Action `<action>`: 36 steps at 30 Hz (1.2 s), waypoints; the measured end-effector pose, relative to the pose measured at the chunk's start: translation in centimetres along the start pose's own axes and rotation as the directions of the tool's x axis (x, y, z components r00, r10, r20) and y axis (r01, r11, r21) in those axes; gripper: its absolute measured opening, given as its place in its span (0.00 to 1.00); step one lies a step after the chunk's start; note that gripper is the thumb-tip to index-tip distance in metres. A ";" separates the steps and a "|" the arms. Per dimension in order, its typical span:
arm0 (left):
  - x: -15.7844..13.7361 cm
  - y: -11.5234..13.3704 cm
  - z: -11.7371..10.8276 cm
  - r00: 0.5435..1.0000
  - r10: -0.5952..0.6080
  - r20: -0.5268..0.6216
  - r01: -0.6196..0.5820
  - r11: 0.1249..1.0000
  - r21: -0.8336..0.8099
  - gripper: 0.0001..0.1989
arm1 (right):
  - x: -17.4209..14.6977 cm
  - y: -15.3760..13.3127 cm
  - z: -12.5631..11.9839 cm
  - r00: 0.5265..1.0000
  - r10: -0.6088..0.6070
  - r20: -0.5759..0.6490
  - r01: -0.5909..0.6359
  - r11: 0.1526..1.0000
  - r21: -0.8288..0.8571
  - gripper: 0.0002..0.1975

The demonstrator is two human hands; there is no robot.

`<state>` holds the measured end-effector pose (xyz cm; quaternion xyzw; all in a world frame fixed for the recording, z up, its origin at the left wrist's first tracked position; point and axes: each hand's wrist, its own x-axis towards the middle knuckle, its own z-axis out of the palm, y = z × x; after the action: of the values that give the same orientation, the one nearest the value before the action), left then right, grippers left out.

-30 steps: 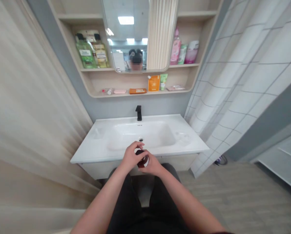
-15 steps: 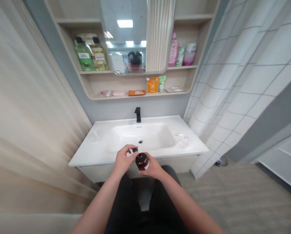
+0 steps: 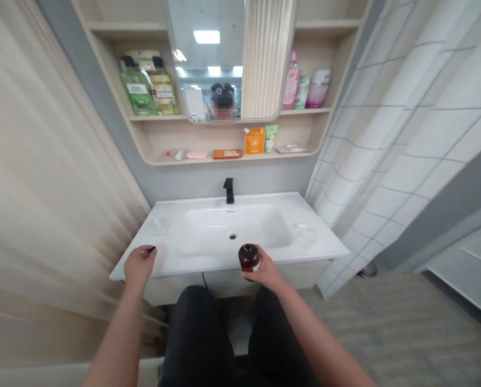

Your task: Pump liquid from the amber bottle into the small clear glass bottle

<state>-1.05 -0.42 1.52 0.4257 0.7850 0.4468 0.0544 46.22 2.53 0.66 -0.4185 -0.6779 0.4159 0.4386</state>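
Note:
My right hand (image 3: 268, 270) is wrapped around a dark brown bottle (image 3: 249, 259) with a pale label, held upright in front of the basin's near edge. Its neck is uncapped. My left hand (image 3: 138, 269) is over the left front corner of the white washbasin counter (image 3: 167, 264), its fingers closed on a small black cap (image 3: 149, 250). Most of the left fingers are hidden behind the back of the hand.
A black faucet (image 3: 228, 191) stands behind the sink bowl (image 3: 208, 231). Clear items (image 3: 304, 232) lie on the counter's right side, and another clear item (image 3: 158, 226) on the left. Above are a mirror (image 3: 208, 59) and shelves with toiletries. Curtains (image 3: 381, 156) hang at both sides.
My left hand has lifted the black cap off the bottle and carried it left to the counter's corner. The bottle in my right hand has shifted slightly right and up.

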 end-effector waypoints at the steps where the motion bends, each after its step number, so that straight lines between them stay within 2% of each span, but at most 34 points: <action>1: 0.6 -0.8 -0.2 1.000 0.005 -0.016 -0.004 0.997 0.072 0.12 | 0.2 0.2 -0.1 1.000 0.002 -0.014 -0.002 1.000 0.002 0.44; 5: 1.9 -2.4 0.2 0.999 -0.033 -0.013 0.035 0.964 0.264 0.13 | 0.5 0.8 -0.3 0.999 0.014 -0.053 -0.013 1.000 0.017 0.45; 9: 1.7 -2.6 1.1 0.997 -0.071 -0.007 0.070 0.949 0.307 0.16 | 0.4 0.9 -0.4 0.999 0.015 -0.047 -0.014 1.000 0.010 0.45; 13: 0.4 -0.9 1.1 0.990 0.088 -0.113 -0.058 0.967 0.247 0.22 | 0.2 0.7 -0.4 0.999 0.022 -0.027 -0.021 0.999 0.025 0.44; 15: -1.1 1.1 1.5 0.967 0.195 -0.162 -0.166 0.970 0.178 0.25 | 0.1 0.6 -0.1 1.000 0.024 -0.016 -0.023 0.999 0.044 0.43; 16: -2.2 2.5 1.9 0.960 0.238 -0.148 -0.223 0.968 0.116 0.26 | 0.0 0.5 0.0 1.000 0.018 -0.019 -0.017 0.999 0.051 0.43; 18: -4.9 5.6 3.4 0.948 0.317 -0.007 -0.316 0.945 -0.087 0.26 | -0.1 0.5 0.6 0.999 -0.012 -0.038 0.015 0.998 0.063 0.45; 19: -6.5 7.2 4.4 0.928 0.358 0.108 -0.330 0.920 -0.212 0.27 | -0.1 0.5 0.9 0.998 -0.038 -0.048 0.041 0.997 0.066 0.47; 20: -8.1 8.9 5.5 0.887 0.393 0.242 -0.308 0.894 -0.324 0.28 | 0.0 0.5 1.3 0.996 -0.068 -0.058 0.072 0.995 0.068 0.49; 22: -11.3 11.9 7.9 0.770 0.431 0.471 -0.176 0.852 -0.493 0.35 | 0.3 0.7 2.1 0.989 -0.133 -0.069 0.137 0.989 0.063 0.52; 23: -12.6 13.1 9.0 0.719 0.436 0.542 -0.105 0.839 -0.534 0.40 | 0.4 0.9 2.6 0.985 -0.161 -0.066 0.165 0.985 0.057 0.52; 24: -13.8 14.2 10.0 0.686 0.432 0.586 -0.049 0.831 -0.554 0.43 | 0.6 1.1 3.1 0.982 -0.181 -0.056 0.184 0.982 0.051 0.52; 25: -14.6 15.1 10.9 0.672 0.421 0.610 -0.011 0.828 -0.560 0.44 | 0.7 1.2 3.5 0.981 -0.189 -0.042 0.190 0.980 0.050 0.52; 28: -15.8 16.5 12.5 0.702 0.376 0.604 0.005 0.847 -0.532 0.41 | 0.7 1.6 4.4 0.988 -0.153 0.012 0.152 0.985 0.079 0.57; 33: -15.3 16.7 12.4 0.757 0.346 0.554 -0.100 0.900 -0.425 0.33 | 0.0 1.1 3.6 0.979 -0.149 0.140 0.136 0.986 0.096 0.67; 35: -14.8 16.4 12.0 0.783 0.345 0.517 -0.133 0.906 -0.403 0.32 | -0.3 1.1 2.1 0.979 -0.148 0.138 0.140 0.988 0.064 0.64; 36: -14.4 16.3 11.8 0.801 0.343 0.491 -0.144 0.906 -0.398 0.32 | -0.4 1.3 1.0 0.986 -0.136 0.097 0.132 0.990 0.045 0.59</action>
<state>23.64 0.84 2.43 0.6184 0.5839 0.4375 0.2919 45.66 2.31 -0.89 -0.3421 -0.7174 0.4189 0.4391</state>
